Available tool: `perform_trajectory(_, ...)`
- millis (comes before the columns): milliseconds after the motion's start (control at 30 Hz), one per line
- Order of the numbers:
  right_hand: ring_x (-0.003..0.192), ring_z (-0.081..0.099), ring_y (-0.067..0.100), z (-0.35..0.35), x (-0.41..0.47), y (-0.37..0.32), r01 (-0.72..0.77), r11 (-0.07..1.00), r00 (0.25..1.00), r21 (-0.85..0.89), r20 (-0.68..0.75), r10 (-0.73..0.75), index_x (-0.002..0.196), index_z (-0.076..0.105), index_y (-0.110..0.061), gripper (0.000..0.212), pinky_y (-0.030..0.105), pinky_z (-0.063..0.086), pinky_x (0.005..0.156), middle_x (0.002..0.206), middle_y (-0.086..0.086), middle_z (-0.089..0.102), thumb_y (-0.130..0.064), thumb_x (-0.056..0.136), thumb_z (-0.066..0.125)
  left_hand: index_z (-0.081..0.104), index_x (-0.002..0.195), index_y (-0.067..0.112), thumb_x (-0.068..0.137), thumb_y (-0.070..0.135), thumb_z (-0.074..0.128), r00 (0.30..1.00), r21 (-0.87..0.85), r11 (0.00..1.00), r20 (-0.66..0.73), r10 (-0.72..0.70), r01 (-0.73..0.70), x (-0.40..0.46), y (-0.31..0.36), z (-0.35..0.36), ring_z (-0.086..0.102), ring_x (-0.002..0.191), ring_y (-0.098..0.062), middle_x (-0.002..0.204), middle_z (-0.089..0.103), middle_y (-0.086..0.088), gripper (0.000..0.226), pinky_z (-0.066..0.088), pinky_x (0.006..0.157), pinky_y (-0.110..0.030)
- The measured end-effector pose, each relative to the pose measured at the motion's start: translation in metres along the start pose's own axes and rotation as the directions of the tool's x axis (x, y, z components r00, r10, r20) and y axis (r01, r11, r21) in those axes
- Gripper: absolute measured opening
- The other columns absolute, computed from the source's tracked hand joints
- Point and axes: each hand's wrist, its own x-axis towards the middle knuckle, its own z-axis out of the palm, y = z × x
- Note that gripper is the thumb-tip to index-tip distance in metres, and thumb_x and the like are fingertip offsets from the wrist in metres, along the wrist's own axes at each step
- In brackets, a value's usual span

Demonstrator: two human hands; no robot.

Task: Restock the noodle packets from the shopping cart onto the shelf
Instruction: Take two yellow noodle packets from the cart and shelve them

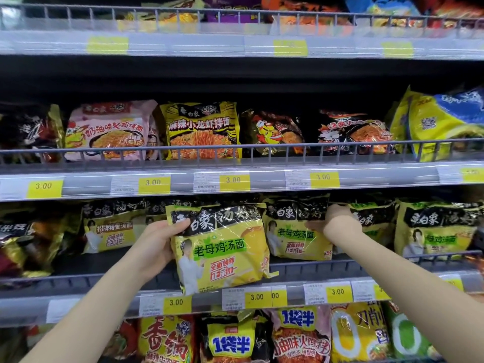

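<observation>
My left hand (157, 241) grips a yellow packet (221, 247) by its left edge, in front of the shelf (314, 268) rail. My right hand (332, 222) grasps a shelved packet (296, 231) just right of it.

We see the noodle packet (222, 247) in our left hand (154, 241) as bright yellow with a black band across its top, white lettering, a green label and a red-orange mark. The shelved packet (297, 231) by our right hand (337, 222) repeats that pattern. Above, a pink packet (107, 131) sits beside a yellow-and-black packet (201, 131). The price tags (233, 180) are yellow on grey shelf rails (366, 174).
</observation>
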Motion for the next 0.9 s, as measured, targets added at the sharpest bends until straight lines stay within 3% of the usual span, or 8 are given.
perform_trajectory(200, 0.103, 0.064, 0.026, 0.001, -0.017, -0.011, 0.101, 0.936, 0.988, -0.338, -0.078, -0.135, 0.122, 0.057, -0.003, 0.036, 0.033, 0.044, 0.070, 0.118, 0.010, 0.064, -0.029, 0.100, 0.044, 0.064, 0.084, -0.003, 0.088, 0.009, 0.055, 1.000, 0.011, 1.000, -0.005, -0.021, 0.021, 0.010, -0.002, 0.009, 0.055, 0.059, -0.023, 0.075, 0.069, -0.013, 0.016, 0.050, 0.053, -0.026)
perform_trajectory(300, 0.094, 0.066, 0.026, 0.003, -0.028, -0.005, 0.182, 0.883, 0.918, -0.432, -0.248, -0.310, 0.114, 0.058, -0.006, 0.022, 0.030, 0.040, 0.069, 0.106, 0.007, 0.066, -0.012, 0.098, 0.043, 0.064, 0.091, -0.003, 0.086, 0.010, 0.057, 0.999, 0.032, 0.998, -0.014, -0.045, 0.046, 0.016, -0.003, 0.016, 0.058, 0.073, -0.029, 0.080, 0.071, -0.014, 0.015, 0.052, 0.064, -0.033)
perform_trajectory(367, 0.064, 0.059, 0.022, 0.000, -0.036, -0.002, 0.289, 0.924, 0.874, -0.250, -0.324, -0.361, 0.080, 0.057, -0.008, 0.043, 0.030, 0.038, 0.063, 0.069, 0.003, 0.059, -0.040, 0.101, 0.037, 0.064, 0.093, -0.002, 0.087, 0.008, 0.057, 0.998, 0.029, 0.998, -0.023, -0.056, 0.057, 0.020, -0.004, 0.021, 0.059, 0.077, -0.029, 0.083, 0.072, -0.013, 0.014, 0.052, 0.069, -0.036)
perform_trajectory(433, 0.051, 0.049, 0.022, 0.004, -0.040, -0.002, 0.419, 0.867, 0.895, 0.268, -0.280, -0.346, 0.058, 0.043, -0.012, 0.063, 0.031, 0.041, 0.061, 0.053, 0.003, 0.046, -0.065, 0.091, 0.032, 0.065, 0.095, -0.001, 0.088, 0.007, 0.057, 0.998, 0.025, 0.998, -0.027, -0.062, 0.062, 0.023, -0.005, 0.026, 0.064, 0.077, -0.027, 0.085, 0.073, -0.013, 0.014, 0.053, 0.070, -0.036)
perform_trajectory(533, 0.077, 0.069, 0.026, 0.010, -0.049, -0.009, 0.273, 0.608, 0.906, 0.746, 0.014, -0.423, 0.074, 0.066, -0.003, 0.080, 0.040, 0.054, 0.088, 0.076, 0.012, 0.070, -0.080, 0.070, 0.046, 0.066, 0.093, 0.001, 0.089, 0.005, 0.055, 0.997, 0.012, 0.997, -0.024, -0.070, 0.070, 0.026, -0.007, 0.034, 0.069, 0.070, -0.021, 0.085, 0.073, -0.012, 0.012, 0.056, 0.066, -0.033)
perform_trajectory(667, 0.090, 0.071, 0.019, 0.017, -0.054, -0.011, 0.108, 0.534, 0.841, 0.839, 0.209, -0.498, 0.098, 0.067, -0.006, 0.041, 0.034, 0.056, 0.086, 0.095, 0.007, 0.076, -0.042, 0.078, 0.071, 0.065, 0.089, 0.002, 0.089, 0.006, 0.055, 0.997, 0.026, 0.997, 0.002, -0.072, 0.072, 0.029, -0.009, 0.045, 0.068, 0.060, -0.018, 0.074, 0.073, -0.008, 0.010, 0.055, 0.062, -0.033)
perform_trajectory(833, 0.086, 0.072, 0.024, 0.014, -0.046, -0.005, -0.104, 0.411, 0.855, 0.905, 0.293, -0.429, 0.107, 0.066, 0.001, 0.043, 0.035, 0.057, 0.072, 0.094, 0.012, 0.075, -0.025, 0.075, 0.077, 0.062, 0.091, 0.009, 0.093, 0.018, 0.051, 0.997, -0.036, 0.997, 0.026, -0.067, 0.068, 0.027, -0.011, 0.059, 0.065, 0.056, -0.014, 0.065, 0.070, -0.004, 0.015, 0.052, 0.057, -0.032)
perform_trajectory(900, 0.082, 0.072, 0.026, 0.009, -0.041, 0.000, -0.187, 0.345, 0.865, 0.920, 0.321, -0.387, 0.106, 0.065, 0.001, 0.039, 0.038, 0.057, 0.071, 0.091, 0.013, 0.075, -0.020, 0.075, 0.076, 0.061, 0.097, 0.011, 0.098, 0.031, 0.040, 0.997, -0.061, 0.996, 0.058, -0.059, 0.063, 0.028, -0.014, 0.057, 0.068, 0.075, -0.017, 0.083, 0.072, -0.008, 0.029, 0.050, 0.068, -0.033)
